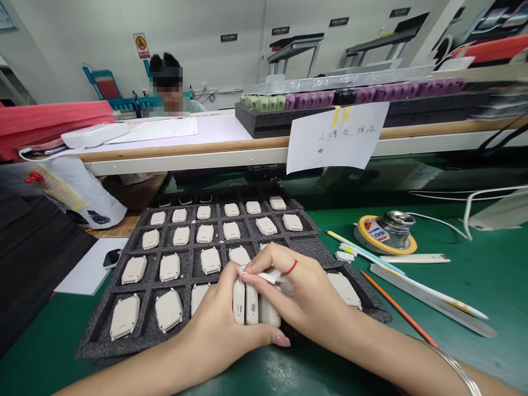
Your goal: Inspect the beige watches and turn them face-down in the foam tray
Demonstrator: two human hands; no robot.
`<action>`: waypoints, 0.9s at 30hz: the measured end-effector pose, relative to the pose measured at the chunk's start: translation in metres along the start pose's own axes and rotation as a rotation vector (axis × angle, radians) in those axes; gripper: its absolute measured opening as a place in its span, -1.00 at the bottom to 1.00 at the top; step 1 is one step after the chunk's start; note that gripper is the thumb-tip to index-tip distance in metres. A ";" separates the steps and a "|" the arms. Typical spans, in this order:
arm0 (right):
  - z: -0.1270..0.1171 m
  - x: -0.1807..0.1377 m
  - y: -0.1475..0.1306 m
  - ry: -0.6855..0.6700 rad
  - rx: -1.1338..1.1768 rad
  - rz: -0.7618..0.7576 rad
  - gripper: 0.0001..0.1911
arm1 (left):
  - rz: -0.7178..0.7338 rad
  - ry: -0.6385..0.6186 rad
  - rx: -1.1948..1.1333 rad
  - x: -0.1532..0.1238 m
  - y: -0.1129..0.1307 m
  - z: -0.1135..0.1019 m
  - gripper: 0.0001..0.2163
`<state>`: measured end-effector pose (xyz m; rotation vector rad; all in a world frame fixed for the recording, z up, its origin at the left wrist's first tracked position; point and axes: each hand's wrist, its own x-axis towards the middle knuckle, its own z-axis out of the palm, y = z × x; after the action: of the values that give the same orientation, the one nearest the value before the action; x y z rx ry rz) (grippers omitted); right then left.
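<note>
A black foam tray (140, 344) lies on the green mat and holds several beige watch cases in its pockets. My left hand (225, 324) is closed around a small stack of beige cases (246, 303) held on edge at the tray's near side. My right hand (303, 291) pinches a small white cloth (268, 275) and presses it against the top of the stack. A red band sits on one right finger, and a bracelet on the right wrist.
To the right lie a yellow tape roll (373, 231) with a metal cup, a green pen (363, 252), an orange pencil (398, 309) and white strips (431, 300). A paper note (336, 137) hangs from the shelf. A person (169, 91) sits behind the far bench.
</note>
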<state>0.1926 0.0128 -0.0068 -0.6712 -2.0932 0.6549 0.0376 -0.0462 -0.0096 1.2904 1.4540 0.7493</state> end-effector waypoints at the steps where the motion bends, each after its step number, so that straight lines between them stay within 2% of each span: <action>1: -0.005 0.003 -0.001 0.016 0.021 0.024 -0.91 | -0.001 -0.006 0.017 0.000 -0.001 -0.001 -0.36; 5: -0.026 0.011 -0.009 0.081 0.032 0.084 -0.93 | -0.005 -0.009 0.065 0.000 -0.004 -0.002 -0.38; 9: -0.035 0.007 -0.018 -0.135 0.005 0.009 -0.94 | 0.017 -0.047 -0.019 0.000 -0.003 -0.001 -0.44; 11: -0.034 0.003 -0.021 -0.229 -0.071 -0.038 -0.92 | 0.016 -0.063 -0.054 0.000 -0.001 0.000 -0.47; 13: -0.030 -0.001 -0.021 -0.261 -0.137 -0.051 -0.89 | 0.019 -0.064 -0.067 0.001 0.001 0.001 -0.48; 19: -0.019 -0.008 -0.018 -0.199 -0.161 -0.029 -0.92 | 0.028 -0.038 -0.095 0.002 0.001 0.002 -0.48; 27: -0.016 -0.014 -0.026 -0.269 -0.332 -0.036 -0.91 | 0.080 -0.068 -0.097 0.001 -0.001 0.003 -0.59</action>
<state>0.2068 -0.0112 0.0109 -0.7590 -2.4897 0.3957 0.0398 -0.0459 -0.0121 1.2932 1.3022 0.8111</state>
